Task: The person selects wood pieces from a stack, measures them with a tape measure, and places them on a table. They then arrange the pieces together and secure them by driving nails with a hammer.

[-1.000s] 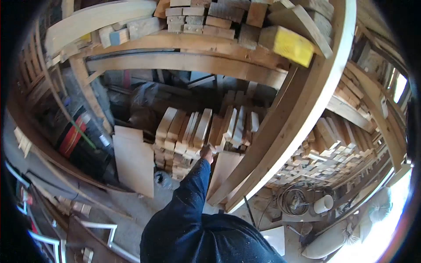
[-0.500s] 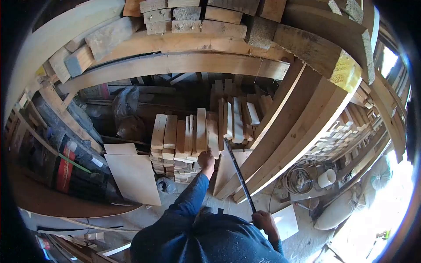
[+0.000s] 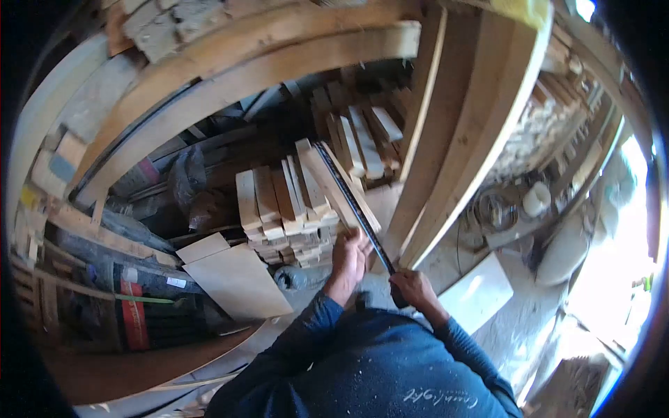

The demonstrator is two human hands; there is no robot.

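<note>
My left hand (image 3: 349, 261) grips the near end of a short wooden board (image 3: 326, 182), which slants up and away over the wood stack. Along the board's right side runs the dark, marked blade of a tape measure (image 3: 353, 198), its far end close to the board's far end. My right hand (image 3: 414, 287) is closed around the tape measure's dark body, just right of my left hand. Short cut boards (image 3: 267, 198) lie stacked beyond my left hand, and more pale pieces (image 3: 362, 143) lie behind them.
Long beams (image 3: 453, 139) lean close on the right. Timber (image 3: 244, 94) spans the shelf above. A pale panel (image 3: 240, 279) stands at left; a white sheet (image 3: 477, 292) lies at right. Coiled hose (image 3: 495, 212), a white bucket (image 3: 536, 200) and sacks (image 3: 568, 254) are farther right.
My left hand has lifted the board off the stack and brought it nearer. My right hand has come up and inward, bringing the tape blade alongside the board. The view has tilted.
</note>
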